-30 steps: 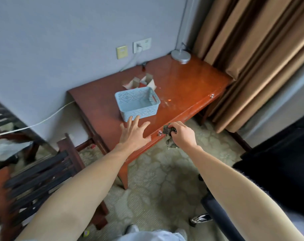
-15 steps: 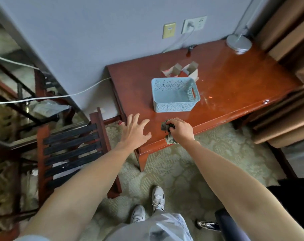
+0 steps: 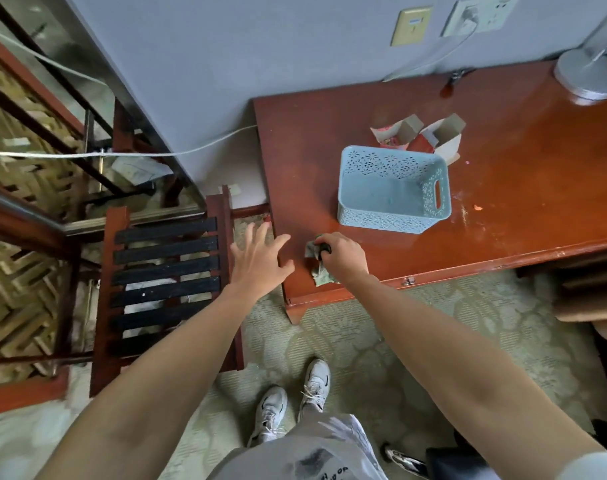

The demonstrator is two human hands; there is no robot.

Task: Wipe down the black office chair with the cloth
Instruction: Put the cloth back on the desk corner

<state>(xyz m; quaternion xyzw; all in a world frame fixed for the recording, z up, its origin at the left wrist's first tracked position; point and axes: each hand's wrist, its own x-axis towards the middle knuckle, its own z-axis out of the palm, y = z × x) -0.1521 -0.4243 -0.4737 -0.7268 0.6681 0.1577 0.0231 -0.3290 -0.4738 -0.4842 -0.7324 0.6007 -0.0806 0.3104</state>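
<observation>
Cloth (image 3: 317, 268) is kept bunched in the closed right hand (image 3: 343, 258) over the desk (image 3: 503, 202) corner, left hand (image 3: 258, 263) is spread empty; black office chair (image 3: 451, 460) barely shown at lower right, so a blind reach risks dropping the dangling cloth.

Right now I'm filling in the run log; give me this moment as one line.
right hand: closed on cloth at desk front corner | left hand: open, empty, fingers spread | office chair: barely in view
</observation>
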